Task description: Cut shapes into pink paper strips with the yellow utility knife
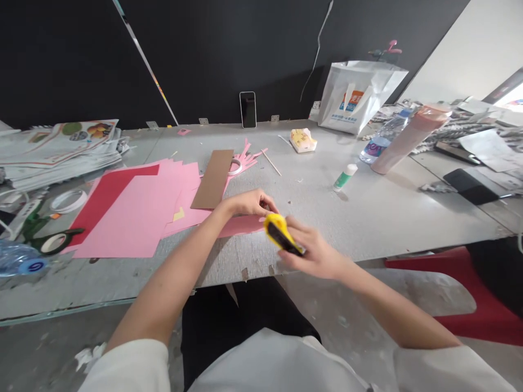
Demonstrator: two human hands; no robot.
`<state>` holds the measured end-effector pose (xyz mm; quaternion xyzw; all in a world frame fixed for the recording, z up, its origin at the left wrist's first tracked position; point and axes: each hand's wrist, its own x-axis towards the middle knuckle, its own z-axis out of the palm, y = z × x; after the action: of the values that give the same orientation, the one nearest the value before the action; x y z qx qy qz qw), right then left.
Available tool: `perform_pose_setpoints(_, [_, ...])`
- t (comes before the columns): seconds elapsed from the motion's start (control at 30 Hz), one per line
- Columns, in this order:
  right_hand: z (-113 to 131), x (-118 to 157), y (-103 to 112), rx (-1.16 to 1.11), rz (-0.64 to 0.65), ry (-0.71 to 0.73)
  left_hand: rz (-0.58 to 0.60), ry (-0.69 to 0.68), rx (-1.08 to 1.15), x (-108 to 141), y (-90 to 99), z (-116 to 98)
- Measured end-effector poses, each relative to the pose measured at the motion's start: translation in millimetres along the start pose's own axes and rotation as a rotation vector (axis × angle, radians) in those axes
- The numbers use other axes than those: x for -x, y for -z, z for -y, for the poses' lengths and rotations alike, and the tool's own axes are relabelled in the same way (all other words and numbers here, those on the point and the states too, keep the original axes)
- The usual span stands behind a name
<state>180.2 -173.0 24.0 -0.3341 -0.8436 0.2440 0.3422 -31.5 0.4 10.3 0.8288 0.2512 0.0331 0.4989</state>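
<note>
My left hand [251,202] reaches over the front part of the table, its fingers bent and pinched together at the edge of a pink paper strip [241,226]. The strip lies flat below the wrist, partly hidden by the arm. In my right hand [308,247] is a yellow and black hand tool [281,233], held just right of the left fingertips. It is blurred, so its exact kind cannot be made out. A brown cardboard piece [213,179] rests behind my left wrist. Beside it are a tape roll [235,166] and cut pink paper strips [248,158].
Pink paper sheets [126,218] and a red sheet [102,198] spread at left, near green-handled scissors [35,224]. Farther back stand a phone [248,110], tissue pack [303,140] and white bag [355,98]. A glue stick [345,177] and bottle [384,139] stand right.
</note>
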Motion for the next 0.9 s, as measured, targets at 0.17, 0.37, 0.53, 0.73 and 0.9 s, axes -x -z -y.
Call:
perform_pose_setpoints(0.17, [-34.6,13.4,31.7,-0.192,-0.358,-0.108,-0.088,-0.090,0.008,3.4,-6.9,9.1])
perform_pose_setpoints(0.37, [-41.3,16.4,25.2,-0.413,-0.232,-0.405,-0.105,-0.110,0.018,1.3,-11.0,17.4])
perform_pose_setpoints(0.53, [-36.7,8.1,0.7,-0.523,-0.344,-0.479,-0.100,-0.110,0.025,-0.3,-12.1,17.7])
perform_pose_setpoints(0.73, [-39.5,7.6,-17.7,-0.546,-0.471,-0.582,-0.093,-0.130,0.031,-1.7,-12.9,16.8])
perform_pose_setpoints(0.9, [-39.2,8.4,-17.8,-0.552,-0.444,-0.569,-0.086,-0.132,0.042,-3.6,-13.1,17.9])
